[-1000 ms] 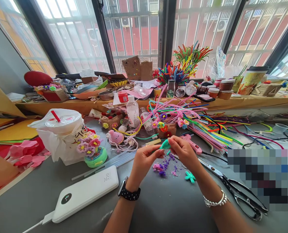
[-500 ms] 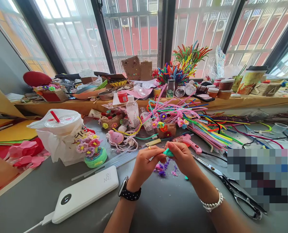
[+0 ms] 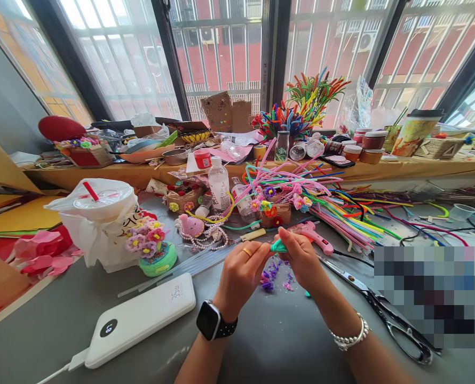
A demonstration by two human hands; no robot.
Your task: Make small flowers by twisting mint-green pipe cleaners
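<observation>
A small teal-green bundle of pipe cleaner (image 3: pixel 278 246) is held up between my two hands, over the middle of the grey table. My left hand (image 3: pixel 243 272) pinches its left end with the fingertips. The thumb and fingers of my right hand (image 3: pixel 302 259) close on its other side and partly hide it. Beneath the hands lie purple fuzzy clippings (image 3: pixel 267 279) and a few pink clippings (image 3: pixel 288 282). A tiny green scrap (image 3: pixel 307 294) rests by my right wrist. Just behind my right hand is a pink glue gun (image 3: pixel 316 237).
Large scissors (image 3: pixel 375 304) lie right of my right forearm. A white power bank (image 3: pixel 145 320) with a cable is at left, near a green-based flower ornament (image 3: pixel 157 258) and a bagged cup (image 3: pixel 97 224). Pipe cleaners (image 3: pixel 341 213), bottles (image 3: pixel 219 184) and pearl strings (image 3: pixel 209 237) fill the back.
My left hand has rolled over, bringing its back and the watch face into view. The green bundle stays between both hands, its shape now a little narrower at the left end.
</observation>
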